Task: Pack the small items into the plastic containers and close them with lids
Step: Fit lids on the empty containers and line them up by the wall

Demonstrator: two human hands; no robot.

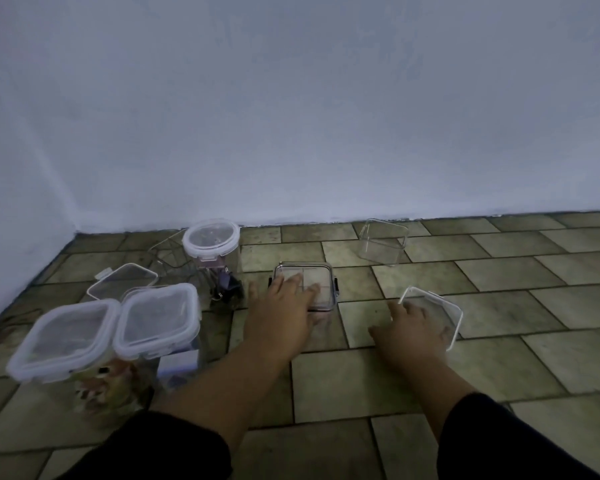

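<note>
My left hand (281, 306) lies flat, fingers spread, on a square clear container (321, 277) with a lid and dark side clips. My right hand (414, 329) rests over a clear open container (440, 308) on the floor, fingers on its near rim; whether it grips is unclear. Two square lidded containers (63, 336) (158, 317) holding small items stand at the left. A round lidded container (211, 239) stands behind them. A loose clear lid (123, 278) lies flat. Dark binder clips (227, 287) lie beside the round container.
An empty clear container (381, 242) lies tipped near the wall at the back right. The tiled floor (361, 375) meets a pale wall (291, 116) just behind the containers; a corner is at the left.
</note>
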